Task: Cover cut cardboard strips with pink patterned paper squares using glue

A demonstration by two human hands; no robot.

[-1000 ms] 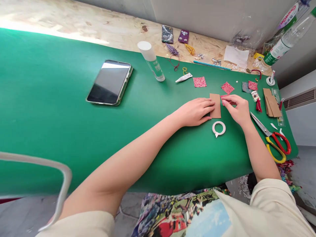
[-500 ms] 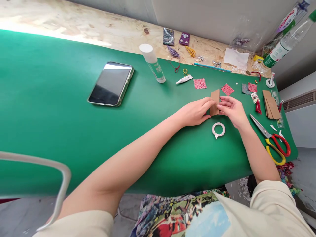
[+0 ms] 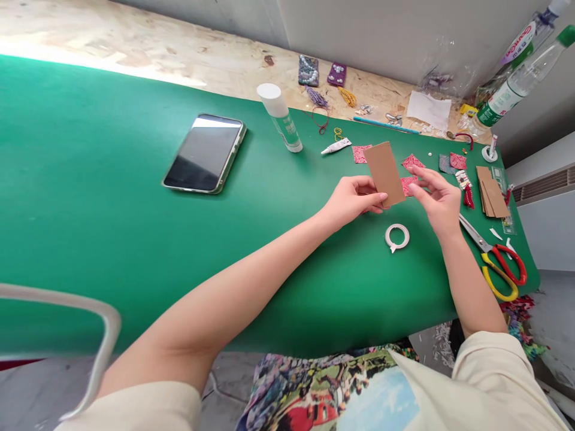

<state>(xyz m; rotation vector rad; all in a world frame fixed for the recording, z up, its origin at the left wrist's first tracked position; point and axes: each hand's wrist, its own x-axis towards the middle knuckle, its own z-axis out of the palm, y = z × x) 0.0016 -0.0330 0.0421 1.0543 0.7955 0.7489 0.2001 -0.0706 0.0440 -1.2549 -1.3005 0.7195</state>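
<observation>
Pinched at its lower corner by the left hand [image 3: 354,200], a brown card [image 3: 384,173] stands lifted off the green mat [image 3: 112,209], tilted with its top leaning left and away. Thumb and fingertips close on the card's bottom edge. Right hand [image 3: 438,200] sits just beside the card's right side with fingers loosely curled; fingertips are at a red patterned paper piece [image 3: 408,184] behind the card, but whether they actually grip it cannot be told.

Tape ring [image 3: 397,236] lies flat on the mat just below both hands, not touched. Scissors [image 3: 496,257] with red and yellow handles lie to the right, near the right forearm. Stack of brown cards [image 3: 492,191] rests further right, near the mat edge. More red paper squares [image 3: 359,153] lie behind the lifted card. Small white tube [image 3: 336,145] and a glue stick [image 3: 281,117] sit further back on the mat; the glue stick stands upright. Phone [image 3: 205,154] lies face up, well apart to the left.
</observation>
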